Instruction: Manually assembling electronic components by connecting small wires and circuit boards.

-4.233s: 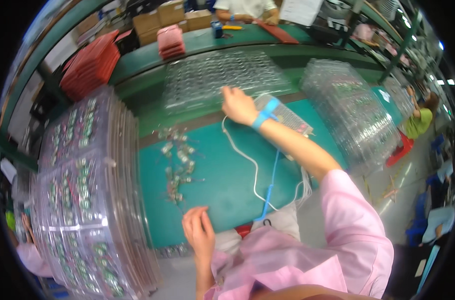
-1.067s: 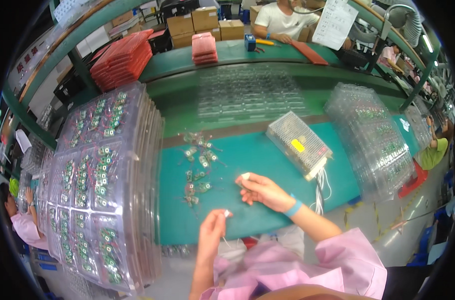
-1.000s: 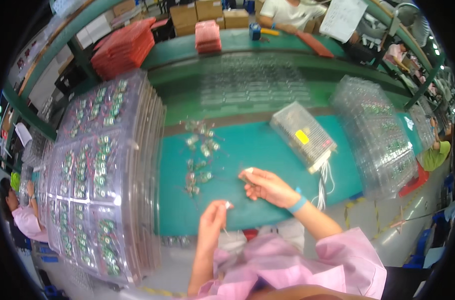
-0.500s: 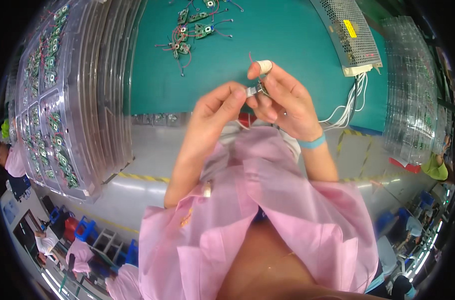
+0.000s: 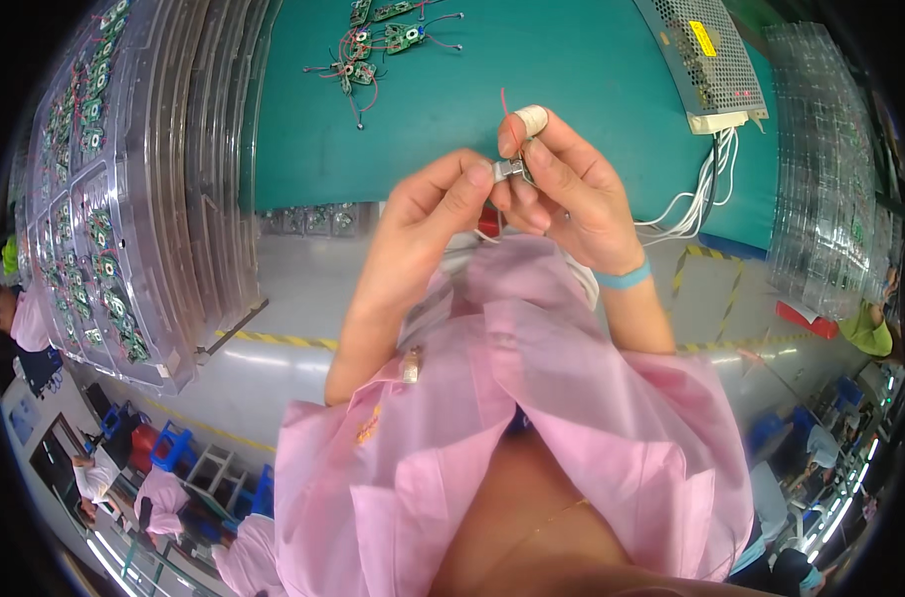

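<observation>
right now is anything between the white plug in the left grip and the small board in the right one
Nothing visible: the white plug in the left grip lies end-on to the small board in the right grip; exact contact is too small to tell.

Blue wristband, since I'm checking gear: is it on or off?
On: the blue wristband is visible around the wrist, just behind the right hand.
</observation>
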`<state>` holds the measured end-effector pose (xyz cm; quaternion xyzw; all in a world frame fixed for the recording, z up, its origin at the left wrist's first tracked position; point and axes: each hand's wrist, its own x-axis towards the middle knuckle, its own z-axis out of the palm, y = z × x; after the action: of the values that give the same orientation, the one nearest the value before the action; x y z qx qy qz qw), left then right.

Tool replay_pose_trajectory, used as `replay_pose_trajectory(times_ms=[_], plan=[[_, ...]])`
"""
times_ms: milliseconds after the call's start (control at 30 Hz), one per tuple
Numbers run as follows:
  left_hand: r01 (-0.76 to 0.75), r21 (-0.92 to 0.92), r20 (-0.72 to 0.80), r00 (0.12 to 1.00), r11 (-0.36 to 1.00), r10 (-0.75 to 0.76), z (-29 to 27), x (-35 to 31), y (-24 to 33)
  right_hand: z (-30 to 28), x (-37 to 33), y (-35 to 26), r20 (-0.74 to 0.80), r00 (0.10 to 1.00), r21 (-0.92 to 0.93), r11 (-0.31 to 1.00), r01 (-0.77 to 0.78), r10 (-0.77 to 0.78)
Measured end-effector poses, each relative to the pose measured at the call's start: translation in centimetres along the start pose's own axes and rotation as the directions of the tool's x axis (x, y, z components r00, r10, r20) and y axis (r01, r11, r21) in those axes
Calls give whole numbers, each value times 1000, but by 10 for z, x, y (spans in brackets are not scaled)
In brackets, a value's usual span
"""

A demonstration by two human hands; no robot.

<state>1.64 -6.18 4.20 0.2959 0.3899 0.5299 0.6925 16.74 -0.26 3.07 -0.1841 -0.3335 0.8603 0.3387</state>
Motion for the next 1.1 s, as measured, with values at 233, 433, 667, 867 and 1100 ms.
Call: replay_pose_trajectory(times_ms=[233, 433, 667, 867, 1100], plan=[[3, 31, 56, 998, 1000, -4, -5, -6, 0, 3, -4, 0, 29, 999, -228, 974, -9, 17], [9, 18, 47, 999, 1000, -9, -15, -8, -12, 9, -2, -14, 40, 995, -410, 910, -63, 86], [-6, -21, 23, 1000, 1000, 6, -11, -4, -12, -5, 1, -30, -61, 998, -434, 901, -21, -6], [6, 42, 2, 1000, 999, -6, -18, -4, -12, 0, -1, -35, 47, 940, -614, 752, -239, 337], [121, -215, 154, 984, 969, -88, -16, -5, -6, 6, -9, -9, 111, 969, -62, 975, -213, 219]])
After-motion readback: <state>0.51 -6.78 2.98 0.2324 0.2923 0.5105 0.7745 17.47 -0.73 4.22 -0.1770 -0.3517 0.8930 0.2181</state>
